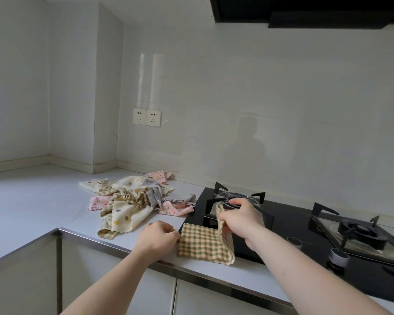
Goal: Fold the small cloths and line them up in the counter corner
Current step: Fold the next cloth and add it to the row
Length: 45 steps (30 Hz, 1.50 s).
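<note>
The checked cloth (204, 243) at the worktop's front edge looks soft and floppy, so corners are best: the left hand (157, 236) pinches its left edge, the right hand (238, 218) lifts its right edge.

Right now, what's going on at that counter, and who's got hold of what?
A person is folding a checked cloth at the counter's front edge, partly over the black hob. The left hand pinches its left edge down, while the right hand grips the right edge and lifts it up. Behind them a loose pile of unfolded cloths lies on the counter. No folded cloths show in the corner yet.
</note>
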{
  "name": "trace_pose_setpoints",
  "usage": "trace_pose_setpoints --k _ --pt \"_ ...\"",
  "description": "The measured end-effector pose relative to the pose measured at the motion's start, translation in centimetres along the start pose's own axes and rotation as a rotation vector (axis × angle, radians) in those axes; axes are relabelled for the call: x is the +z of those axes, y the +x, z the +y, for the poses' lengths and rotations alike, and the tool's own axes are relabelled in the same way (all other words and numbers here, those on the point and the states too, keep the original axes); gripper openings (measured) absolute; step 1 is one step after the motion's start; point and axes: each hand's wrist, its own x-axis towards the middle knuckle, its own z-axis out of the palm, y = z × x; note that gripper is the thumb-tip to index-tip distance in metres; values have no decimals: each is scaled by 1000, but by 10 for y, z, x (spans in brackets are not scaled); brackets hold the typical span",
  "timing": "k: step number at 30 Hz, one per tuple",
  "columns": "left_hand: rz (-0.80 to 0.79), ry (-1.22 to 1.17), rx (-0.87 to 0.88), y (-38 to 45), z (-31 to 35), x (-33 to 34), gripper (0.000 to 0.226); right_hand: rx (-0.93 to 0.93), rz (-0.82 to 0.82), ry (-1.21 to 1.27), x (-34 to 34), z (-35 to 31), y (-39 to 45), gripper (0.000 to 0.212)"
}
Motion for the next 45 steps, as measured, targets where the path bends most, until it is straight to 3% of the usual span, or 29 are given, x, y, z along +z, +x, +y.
trace_pose_setpoints --k 12,16,19,23,27,29,32,36,41,45 --pt "-65 -59 -16 1 2 -4 39 -85 -162 -104 62 -5 -3 29" --pt "-65 -56 -29 2 1 -2 29 -108 -271 35 62 -7 -9 42" --pt "-60 -65 -39 1 2 -3 32 -223 -86 121 48 -2 -4 48" --pt "-64 -110 -88 3 4 -4 35 -226 94 -161 22 24 2 45" --pt "-16 -143 -76 8 5 -3 39 -85 38 -232 14 52 2 50" --pt "18 -9 -24 10 6 2 39 -33 29 -241 13 53 7 55" --pt "22 211 69 11 5 10 59 69 -35 -211 12 50 21 71" --pt "-37 319 137 15 5 15 74 107 -190 -176 13 44 27 93" --pt "-69 219 187 17 6 13 64 44 -230 -199 20 56 33 82" --pt "-47 180 325 10 5 11 49 -18 -287 -71 10 61 33 37"
